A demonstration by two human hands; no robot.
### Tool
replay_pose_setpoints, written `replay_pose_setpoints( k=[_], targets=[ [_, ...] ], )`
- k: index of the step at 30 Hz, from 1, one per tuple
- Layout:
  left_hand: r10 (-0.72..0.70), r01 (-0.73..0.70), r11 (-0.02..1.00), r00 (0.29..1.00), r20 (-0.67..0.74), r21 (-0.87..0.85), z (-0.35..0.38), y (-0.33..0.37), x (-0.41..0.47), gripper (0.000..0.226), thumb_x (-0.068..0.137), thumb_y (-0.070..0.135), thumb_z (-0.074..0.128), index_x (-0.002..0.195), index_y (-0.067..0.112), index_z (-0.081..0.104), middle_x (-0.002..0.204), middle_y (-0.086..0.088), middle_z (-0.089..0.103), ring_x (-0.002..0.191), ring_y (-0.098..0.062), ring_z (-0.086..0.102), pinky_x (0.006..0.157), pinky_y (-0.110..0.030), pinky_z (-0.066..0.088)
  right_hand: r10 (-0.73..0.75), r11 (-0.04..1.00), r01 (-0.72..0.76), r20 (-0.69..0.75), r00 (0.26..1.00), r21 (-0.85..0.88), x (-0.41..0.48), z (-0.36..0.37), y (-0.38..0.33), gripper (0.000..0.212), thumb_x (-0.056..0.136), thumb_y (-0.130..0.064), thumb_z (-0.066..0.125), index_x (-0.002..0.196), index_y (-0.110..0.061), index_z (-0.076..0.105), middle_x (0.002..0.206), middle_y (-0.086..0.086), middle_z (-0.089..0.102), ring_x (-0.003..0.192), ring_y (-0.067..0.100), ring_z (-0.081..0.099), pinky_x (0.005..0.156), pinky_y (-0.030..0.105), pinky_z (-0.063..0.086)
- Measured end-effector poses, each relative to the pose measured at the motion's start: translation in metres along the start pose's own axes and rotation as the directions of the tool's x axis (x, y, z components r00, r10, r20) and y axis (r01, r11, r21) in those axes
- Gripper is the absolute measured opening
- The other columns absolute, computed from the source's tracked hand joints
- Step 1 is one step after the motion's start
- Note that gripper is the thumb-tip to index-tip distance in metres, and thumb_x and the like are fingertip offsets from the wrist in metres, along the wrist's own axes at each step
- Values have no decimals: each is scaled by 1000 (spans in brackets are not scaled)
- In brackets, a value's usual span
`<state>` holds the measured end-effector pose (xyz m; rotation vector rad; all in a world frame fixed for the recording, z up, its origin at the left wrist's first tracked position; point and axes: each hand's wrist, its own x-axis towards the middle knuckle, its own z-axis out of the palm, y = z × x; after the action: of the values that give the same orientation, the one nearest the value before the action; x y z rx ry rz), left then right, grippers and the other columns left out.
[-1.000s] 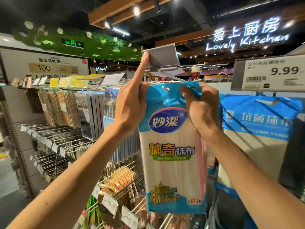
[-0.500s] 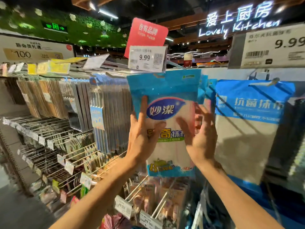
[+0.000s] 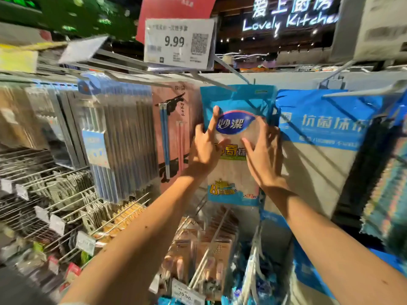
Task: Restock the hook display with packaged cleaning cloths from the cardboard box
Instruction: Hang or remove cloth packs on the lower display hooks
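A blue and white pack of cleaning cloths hangs on a metal hook at the back of the display, under a 9.99 price tag. My left hand presses on the pack's left side with straight fingers. My right hand lies flat on its right side, fingers spread. Both hands cover the pack's middle. The cardboard box is out of view.
Larger blue cloth packs hang to the right. A pink chopstick pack and dark packs hang to the left. Wire hooks with price tags jut out lower left. More hooks with goods stick out below.
The price tag flipped down over the hook. The pack went from my grip at its top to hanging deep on the hook, and both hands slid down to press flat on its front.
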<state>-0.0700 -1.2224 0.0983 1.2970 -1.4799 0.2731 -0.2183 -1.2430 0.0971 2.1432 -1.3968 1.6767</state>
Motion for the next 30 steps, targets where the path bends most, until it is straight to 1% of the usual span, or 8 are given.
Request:
replay_pose_setpoints(
  k=[3,6,12,15,18,21,23,30],
  targets=[
    [-65,59,997,989,129,50,13,-1,9,83,97,24,63,158,32,8,118,-15,52,85,-27,61,84,-35,49,15,998,-12,53,998,-59,4,5,6,72,94,-24,63,155,-14,25,141,27,41,125,38,46,98,46,45],
    [-115,122,992,970,215,-23,22,-3,20,83,98,18,60,158,30,5,136,-18,51,102,-24,62,85,-20,45,15,989,3,127,992,-147,7,7,10,87,91,-21,68,157,-10,13,142,25,35,126,38,42,106,46,40],
    [-158,195,977,938,310,-91,23,-3,16,87,99,16,55,154,45,-6,141,-17,48,111,-35,60,95,-41,52,59,979,-1,280,958,-203,1,0,13,94,92,-20,64,157,-13,-4,154,27,19,135,44,36,112,50,34],
    [-197,194,980,882,428,51,16,-8,1,65,98,24,51,153,40,20,134,-12,54,106,-36,63,90,-50,55,27,983,28,295,955,-180,-30,-13,12,82,93,-21,60,156,-4,12,158,31,10,143,45,26,117,49,28],
    [-231,177,972,819,525,152,-4,5,-25,52,101,25,48,150,30,31,131,-1,53,113,-27,57,97,-39,49,-14,994,43,270,963,-101,-68,-36,9,62,92,-20,54,150,-8,37,153,22,33,136,39,40,107,49,42],
    [-247,32,925,808,535,380,-40,30,-48,36,102,34,48,136,23,52,128,-9,62,104,-28,62,86,-36,51,55,995,-24,326,944,-98,-96,-76,4,45,96,-21,53,140,-18,49,131,11,52,116,31,53,85,39,46],
    [-206,-91,878,815,541,470,-68,49,-75,30,99,38,53,121,19,63,113,-11,69,92,-29,67,78,-40,56,63,991,-13,382,922,-132,-122,-109,0,33,96,-31,55,124,-13,56,124,11,55,115,32,54,85,40,46],
    [-193,-253,808,740,644,533,-191,116,-247,21,92,54,55,90,33,54,86,3,65,72,-23,61,54,-29,47,-179,983,161,579,796,82,-262,-199,-18,39,79,-46,72,106,-19,63,98,5,60,92,32,61,67,40,53]
  ],
)
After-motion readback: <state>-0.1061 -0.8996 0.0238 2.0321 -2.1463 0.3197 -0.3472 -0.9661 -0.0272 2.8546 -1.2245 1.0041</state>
